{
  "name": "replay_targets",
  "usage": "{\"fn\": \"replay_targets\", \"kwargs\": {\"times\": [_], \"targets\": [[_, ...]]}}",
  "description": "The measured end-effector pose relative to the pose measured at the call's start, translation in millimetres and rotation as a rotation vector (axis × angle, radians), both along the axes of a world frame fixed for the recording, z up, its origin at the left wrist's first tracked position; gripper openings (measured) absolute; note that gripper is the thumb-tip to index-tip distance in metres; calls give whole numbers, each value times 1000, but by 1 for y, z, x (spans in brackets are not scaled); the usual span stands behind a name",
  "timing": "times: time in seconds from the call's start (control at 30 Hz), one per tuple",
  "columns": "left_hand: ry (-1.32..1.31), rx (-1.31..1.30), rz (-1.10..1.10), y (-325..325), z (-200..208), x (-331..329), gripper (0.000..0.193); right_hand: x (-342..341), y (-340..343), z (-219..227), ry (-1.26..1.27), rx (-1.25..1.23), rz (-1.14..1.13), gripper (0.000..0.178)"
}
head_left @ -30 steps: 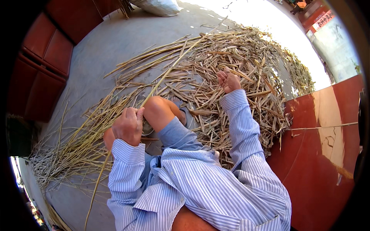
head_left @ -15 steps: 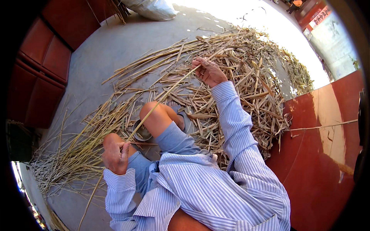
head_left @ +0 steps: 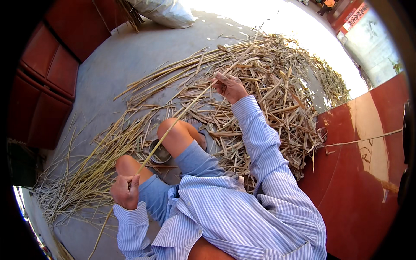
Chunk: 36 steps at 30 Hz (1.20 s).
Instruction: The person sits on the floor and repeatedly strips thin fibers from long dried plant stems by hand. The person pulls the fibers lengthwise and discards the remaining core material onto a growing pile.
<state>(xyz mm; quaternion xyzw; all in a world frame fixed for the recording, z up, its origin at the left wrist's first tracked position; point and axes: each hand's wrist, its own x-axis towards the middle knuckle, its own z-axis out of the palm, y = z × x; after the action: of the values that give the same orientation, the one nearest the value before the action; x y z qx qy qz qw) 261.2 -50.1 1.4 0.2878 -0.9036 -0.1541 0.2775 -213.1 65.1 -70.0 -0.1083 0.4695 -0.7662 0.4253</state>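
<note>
One long, thin dry stalk (head_left: 189, 109) runs slantwise across my knees, from the lower left up toward the heap. My left hand (head_left: 125, 191) is closed around its lower part beside my left knee, and the tail end sticks out behind toward the floor. Farther up, the fingers of my right hand (head_left: 231, 88) pinch the same stalk above the near edge of a heap of dry husks (head_left: 277, 104). Past the right hand its far part overlaps the husks, so its tip is hard to make out.
Loose thin stalks (head_left: 93, 173) fan out on the grey floor at left; thicker ones (head_left: 173, 71) lie beyond. A round metal container (head_left: 161, 154) sits between my legs. Dark red cabinets (head_left: 47, 78) stand left, a red panel (head_left: 355, 173) right, a white sack (head_left: 167, 13) at the back.
My left hand has come slightly down and toward me. My right hand has shifted a little left and down, still on the stalk. More of the round container shows.
</note>
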Motion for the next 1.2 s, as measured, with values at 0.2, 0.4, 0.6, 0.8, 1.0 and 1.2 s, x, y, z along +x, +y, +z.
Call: {"fn": "replay_targets", "kwargs": {"times": [0.2,0.4,0.6,0.8,1.0,1.2], "targets": [[7,922,51,-30,-12,52,38,12,8,4,59,-439,174,21],[-91,845,34,-67,-29,114,40,-26,31,9,62,-366,-136,21],[79,-35,-136,-19,-8,-49,17,89,-6,1,-41,-258,119,18],[-19,74,-58,-4,10,-84,19,17,17,2,-24,-193,-87,20],[-46,253,-63,1,4,-88,19,49,10,28,-25,-272,62,22],[-32,219,-81,-1,-19,-88,21,91,-9,10,42,-158,93,18]]}}
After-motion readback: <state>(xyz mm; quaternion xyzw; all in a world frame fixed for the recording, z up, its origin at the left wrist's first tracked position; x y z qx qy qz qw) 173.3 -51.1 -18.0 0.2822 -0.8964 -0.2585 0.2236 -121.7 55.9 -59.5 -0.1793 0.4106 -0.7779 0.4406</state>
